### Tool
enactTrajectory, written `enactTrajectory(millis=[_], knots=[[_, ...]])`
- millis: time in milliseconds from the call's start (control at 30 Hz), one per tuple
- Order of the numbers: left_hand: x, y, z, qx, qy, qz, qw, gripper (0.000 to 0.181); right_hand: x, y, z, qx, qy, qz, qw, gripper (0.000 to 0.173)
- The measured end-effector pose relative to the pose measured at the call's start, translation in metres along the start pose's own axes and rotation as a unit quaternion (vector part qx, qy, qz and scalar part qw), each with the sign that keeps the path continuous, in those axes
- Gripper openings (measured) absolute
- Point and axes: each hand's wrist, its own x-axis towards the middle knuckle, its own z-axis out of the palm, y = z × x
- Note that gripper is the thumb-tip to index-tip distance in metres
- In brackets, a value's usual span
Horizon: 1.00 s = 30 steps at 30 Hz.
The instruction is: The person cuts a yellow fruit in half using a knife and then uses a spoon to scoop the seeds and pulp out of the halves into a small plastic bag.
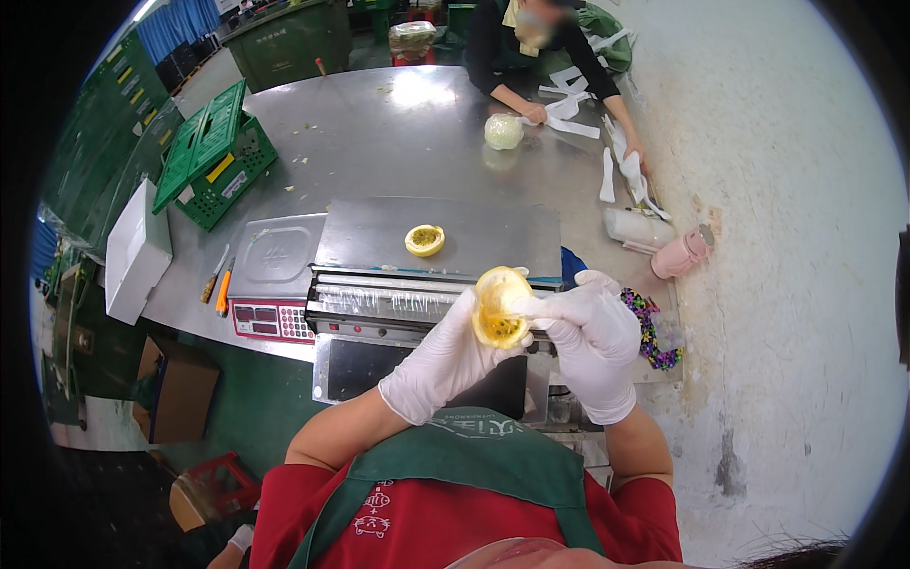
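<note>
My left hand [441, 359], in a white glove, holds a yellow-rinded passion fruit half [500, 323] with its cut face up. Dark seeds and yellow pulp lie in the lower part of its hollow; the upper part is pale and bare. My right hand [590, 338], gloved too, is at the fruit's right rim with its fingers bent together. A pale tip reaches into the hollow; whether it is a fingertip or a small utensil I cannot tell. Beyond my hands, another passion fruit half [425, 240], full of pulp, sits on the metal plate [362, 231] of a film-wrapping machine [380, 299].
To the left are a scale [274, 270], an orange-handled cutter [225, 288], a knife [213, 276], a white foam box [138, 249] and a green crate [224, 171]. A pink bottle [681, 251] stands right, by the wall. Across the table a co-worker [561, 64] handles white strips near a wrapped round item [503, 132].
</note>
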Motion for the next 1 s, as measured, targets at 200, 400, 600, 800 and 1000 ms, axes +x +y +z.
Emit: enactTrajectory(millis=[200, 400, 600, 800, 1000], knots=[[0.001, -0.001, 0.002, 0.009, 0.008, -0.003, 1.000, 0.060, 0.002, 0.000, 0.007, -0.063, 0.028, -0.035, 0.997, 0.025], [0.001, -0.003, 0.000, -0.003, 0.039, -0.008, 0.999, 0.062, -0.001, 0.004, 0.006, -0.005, -0.013, -0.008, 1.000, 0.021], [0.002, -0.003, -0.003, 0.002, 0.001, -0.016, 1.000, 0.062, -0.001, 0.011, -0.002, 0.055, -0.009, 0.063, 0.997, 0.017], [0.002, 0.000, 0.004, 0.019, 0.029, -0.012, 0.999, 0.056, 0.002, 0.005, 0.005, -0.030, 0.016, 0.008, 0.999, 0.017], [0.001, -0.002, 0.005, 0.003, 0.038, 0.011, 0.999, 0.052, -0.001, 0.004, 0.002, 0.036, -0.016, 0.045, 0.998, 0.017]])
